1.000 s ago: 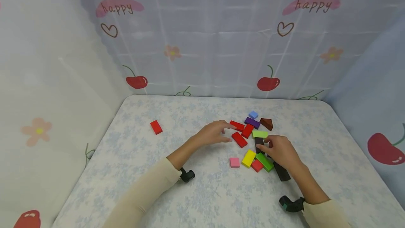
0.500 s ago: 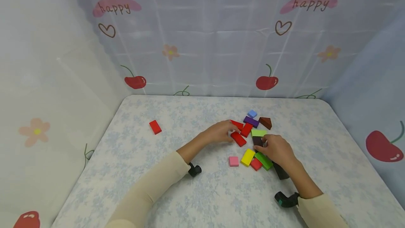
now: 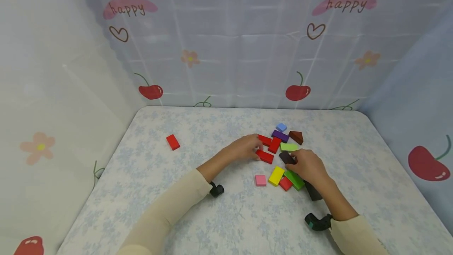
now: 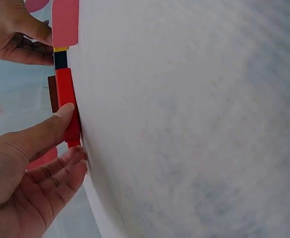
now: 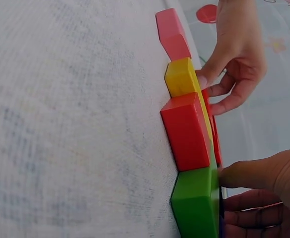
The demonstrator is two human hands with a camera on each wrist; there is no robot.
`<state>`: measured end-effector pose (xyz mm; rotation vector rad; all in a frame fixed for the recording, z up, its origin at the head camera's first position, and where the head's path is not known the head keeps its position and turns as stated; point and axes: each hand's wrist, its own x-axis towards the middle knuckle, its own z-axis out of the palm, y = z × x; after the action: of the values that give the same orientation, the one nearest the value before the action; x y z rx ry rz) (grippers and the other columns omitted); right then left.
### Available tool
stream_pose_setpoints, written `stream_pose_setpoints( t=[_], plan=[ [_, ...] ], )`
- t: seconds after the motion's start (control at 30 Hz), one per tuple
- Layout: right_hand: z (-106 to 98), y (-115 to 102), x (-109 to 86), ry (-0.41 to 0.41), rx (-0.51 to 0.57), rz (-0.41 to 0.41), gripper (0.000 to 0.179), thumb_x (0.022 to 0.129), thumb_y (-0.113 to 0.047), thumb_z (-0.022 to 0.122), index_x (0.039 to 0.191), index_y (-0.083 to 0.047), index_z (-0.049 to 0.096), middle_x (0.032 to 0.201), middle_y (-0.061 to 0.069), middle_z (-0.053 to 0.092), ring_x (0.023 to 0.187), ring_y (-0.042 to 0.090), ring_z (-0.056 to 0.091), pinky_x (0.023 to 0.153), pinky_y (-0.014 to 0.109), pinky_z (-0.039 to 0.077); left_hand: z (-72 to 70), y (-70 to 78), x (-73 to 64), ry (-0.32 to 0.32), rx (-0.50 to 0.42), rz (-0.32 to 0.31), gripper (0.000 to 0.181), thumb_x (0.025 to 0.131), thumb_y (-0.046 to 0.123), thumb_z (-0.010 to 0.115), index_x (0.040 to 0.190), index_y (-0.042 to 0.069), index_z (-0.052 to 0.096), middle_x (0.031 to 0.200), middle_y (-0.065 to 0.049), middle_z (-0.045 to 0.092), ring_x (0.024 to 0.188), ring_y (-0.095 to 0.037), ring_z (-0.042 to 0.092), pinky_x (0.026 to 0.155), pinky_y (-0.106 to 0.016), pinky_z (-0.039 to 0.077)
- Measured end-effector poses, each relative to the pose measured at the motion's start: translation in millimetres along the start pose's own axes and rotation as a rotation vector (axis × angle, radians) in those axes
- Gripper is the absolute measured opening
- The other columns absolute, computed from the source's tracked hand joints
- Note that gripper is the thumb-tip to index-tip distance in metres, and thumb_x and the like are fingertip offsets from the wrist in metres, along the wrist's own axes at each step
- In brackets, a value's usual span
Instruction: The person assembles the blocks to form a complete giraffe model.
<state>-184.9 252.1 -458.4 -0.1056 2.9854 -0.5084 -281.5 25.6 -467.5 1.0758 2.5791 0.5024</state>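
Observation:
My left hand [image 3: 245, 147] has its thumb and fingers around the left end of a red block [image 3: 265, 156]; in the left wrist view the thumb presses that red block [image 4: 68, 94]. A dark block [image 3: 286, 157] lies between the thumb and fingers of my right hand [image 3: 308, 165], its near end hidden by them. Just beyond it is a lime-green block [image 3: 289, 147]. Two more red blocks, one slanting [image 3: 274, 145] and one flatter [image 3: 264, 140], lie beyond the left hand's fingertips. A green block [image 3: 294, 180] sits below the right thumb.
Nearer me are a yellow block [image 3: 276, 176], a small red block [image 3: 285, 183], a pink block [image 3: 260, 180] and another dark block [image 3: 313, 191]. Purple [image 3: 280, 135], light blue [image 3: 281, 127] and brown triangular [image 3: 296, 137] blocks lie farther back. One red block [image 3: 173, 142] lies far left.
My left hand has moved right and closed on the red block, whose slant is now flatter. The dark block at my right hand has turned, its far end swinging left.

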Motion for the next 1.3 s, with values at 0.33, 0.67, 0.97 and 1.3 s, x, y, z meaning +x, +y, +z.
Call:
stream_pose_setpoints(
  t=[0.33,0.67,0.97,1.3],
  plan=[
    [-9.6,-3.8,-8.4,0.068,-0.037,0.010,0.045,0.085,-0.022,0.080,0.120,0.005,0.069,0.087,0.013,0.068,0.069,0.023,0.054,0.055,0.034,0.050,-15.5,-27.0,-40.1,0.099,-0.066,-0.005,0.030,0.091,0.019,0.079,0.118,0.008,0.072,0.104,0.001,0.066,0.089,-0.014,0.057,0.079,-0.023,0.049],
    [-18.3,-39.6,-24.8,0.194,0.058,-0.139,0.042,0.084,-0.015,0.084,0.120,0.001,0.071,0.093,0.012,0.071,0.071,0.020,0.058,0.055,0.030,0.050,-31.0,-56.7,-106.6,0.202,-0.110,-0.067,0.029,0.088,0.021,0.082,0.114,0.010,0.073,0.103,0.003,0.069,0.089,-0.014,0.059,0.078,-0.029,0.051],
    [-4.0,-87.6,-26.1,0.130,0.087,-0.276,0.040,0.083,-0.018,0.085,0.120,-0.006,0.073,0.101,0.007,0.073,0.074,0.015,0.062,0.060,0.023,0.051,-29.2,-82.9,-139.5,0.240,-0.134,-0.107,0.027,0.087,0.020,0.083,0.110,0.010,0.074,0.100,0.004,0.068,0.087,-0.013,0.060,0.077,-0.027,0.052],
    [23.4,-133.1,-18.5,0.033,0.046,-0.389,0.038,0.083,-0.017,0.086,0.119,-0.010,0.074,0.107,0.005,0.073,0.080,0.015,0.067,0.074,0.032,0.059,-27.4,-101.7,-158.1,0.237,-0.197,-0.091,0.026,0.087,0.017,0.082,0.109,0.006,0.073,0.099,0.000,0.069,0.087,-0.017,0.061,0.078,-0.030,0.053]
  ],
)
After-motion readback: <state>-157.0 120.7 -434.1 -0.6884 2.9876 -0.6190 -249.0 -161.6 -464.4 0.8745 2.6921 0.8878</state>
